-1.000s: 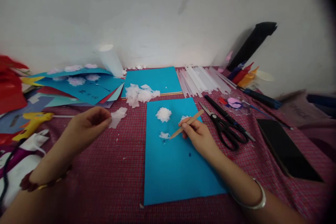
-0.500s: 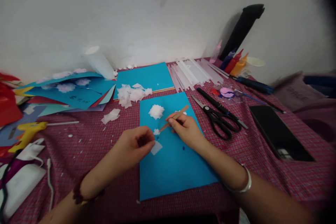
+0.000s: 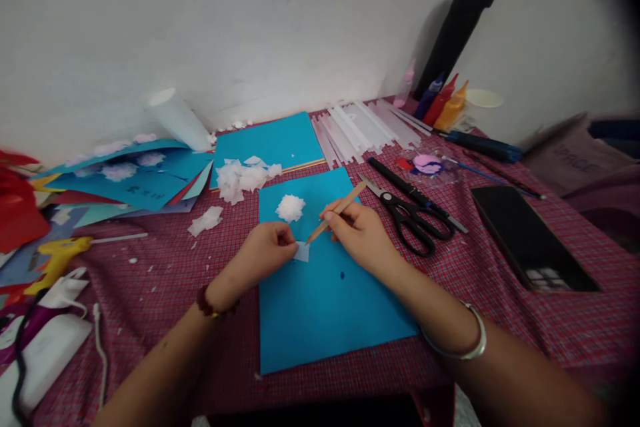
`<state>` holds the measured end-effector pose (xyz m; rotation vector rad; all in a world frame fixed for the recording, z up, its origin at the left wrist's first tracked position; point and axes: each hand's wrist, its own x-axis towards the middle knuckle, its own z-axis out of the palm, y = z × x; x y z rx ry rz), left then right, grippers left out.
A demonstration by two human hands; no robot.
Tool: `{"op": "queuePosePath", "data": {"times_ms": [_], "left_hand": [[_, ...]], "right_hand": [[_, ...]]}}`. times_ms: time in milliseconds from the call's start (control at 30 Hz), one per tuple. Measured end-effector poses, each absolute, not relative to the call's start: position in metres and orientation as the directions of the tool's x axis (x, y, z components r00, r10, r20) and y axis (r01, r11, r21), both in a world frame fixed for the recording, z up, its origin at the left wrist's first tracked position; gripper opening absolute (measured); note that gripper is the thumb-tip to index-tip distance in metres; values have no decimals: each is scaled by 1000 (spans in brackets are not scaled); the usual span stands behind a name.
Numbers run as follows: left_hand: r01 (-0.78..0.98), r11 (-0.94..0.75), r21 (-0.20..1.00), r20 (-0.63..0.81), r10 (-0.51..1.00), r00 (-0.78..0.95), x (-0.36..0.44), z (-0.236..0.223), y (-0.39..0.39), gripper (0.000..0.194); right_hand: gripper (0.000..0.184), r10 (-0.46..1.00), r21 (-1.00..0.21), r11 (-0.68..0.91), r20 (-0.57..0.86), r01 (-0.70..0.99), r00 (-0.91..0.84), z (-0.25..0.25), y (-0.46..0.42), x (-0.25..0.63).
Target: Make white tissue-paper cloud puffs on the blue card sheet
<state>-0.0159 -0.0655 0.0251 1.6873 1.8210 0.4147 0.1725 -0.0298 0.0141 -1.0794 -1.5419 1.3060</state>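
A blue sheet of card lies before me with a fluffy white paper puff on its upper left part. My left hand pinches a small white tissue paper square just below the puff. In my right hand is a flat wooden stick, slanting down to the left. Its lower tip meets or hovers just over the tissue square; I cannot tell which. A small dark blue dot shows on the card below my right hand.
Black-handled scissors and a phone lie to the right. Tissue squares are heaped behind the card, near white strips. On the left are a yellow glue gun and a white power strip. Paint bottles stand at the back right.
My left hand has brought the tissue square up over the spot where a small white tuft showed, now covered. The stick's tip has come to the square. The view has shifted slightly.
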Motion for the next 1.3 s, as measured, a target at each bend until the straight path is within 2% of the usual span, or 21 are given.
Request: {"op": "queuePosePath", "data": {"times_ms": [400,633,867,1000,1100,1300], "left_hand": [[733,165,660,-272,962,27,-15,30,-69,13],[699,240,673,-315,949,-22,-10,33,-68,13],[686,136,715,-244,968,62,-28,38,-67,31],[670,210,712,-328,943,53,-41,35,-66,27],[673,204,711,-337,939,72,-45,33,-66,23],[666,119,736,-368,897,246,-50,35,-68,11]], "right_hand": [[17,928,-983,109,47,147,-369,0,-34,165],[17,929,-977,142,76,160,-363,0,-36,164],[17,923,-981,127,63,147,-379,-3,-35,164],[17,920,-991,89,42,104,-390,-3,-35,162],[16,921,-994,52,13,91,-390,-3,-34,160],[17,918,-997,-3,-34,79,-396,-2,-34,158]]}}
